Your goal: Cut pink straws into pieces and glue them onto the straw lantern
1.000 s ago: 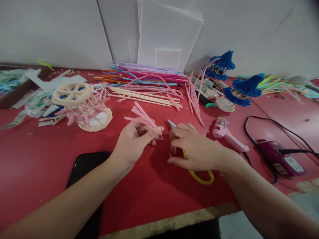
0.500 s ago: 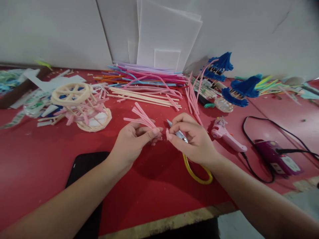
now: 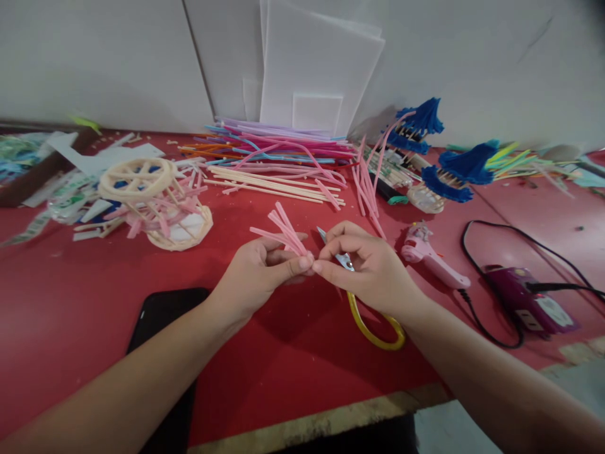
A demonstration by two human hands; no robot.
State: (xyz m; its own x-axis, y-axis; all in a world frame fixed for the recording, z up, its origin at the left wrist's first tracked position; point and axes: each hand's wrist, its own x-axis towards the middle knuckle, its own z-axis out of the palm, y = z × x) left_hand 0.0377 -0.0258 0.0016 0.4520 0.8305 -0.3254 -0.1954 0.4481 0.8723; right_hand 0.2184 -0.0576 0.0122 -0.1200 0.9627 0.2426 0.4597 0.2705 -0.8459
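Observation:
My left hand point(image 3: 255, 271) is closed, thumb against fingers, around a small bunch of short pink pipe cleaners point(image 3: 286, 233) that fan out up and to the left. The fingertips of my right hand point(image 3: 363, 265) pinch at the bunch's lower end, touching my left thumb tip. Between the fingertips the exact ends are hidden. Yellow-handled scissors point(image 3: 378, 340) show beneath my right hand, their blade tip pointing away from me and partly covered by the fingers.
Behind lie pale sticks point(image 3: 274, 184) and coloured pipe cleaners point(image 3: 283, 142). A wheel-topped stick model point(image 3: 137, 180) stands left, a black phone point(image 3: 163, 328) nearer me. At right are blue-roofed models point(image 3: 466, 167), a pink glue gun point(image 3: 432, 258) and a corded purple power strip point(image 3: 524, 302).
My left hand has shifted right with the pink bunch. My right fingertips, apart from it before with a short pink piece, now meet its lower end.

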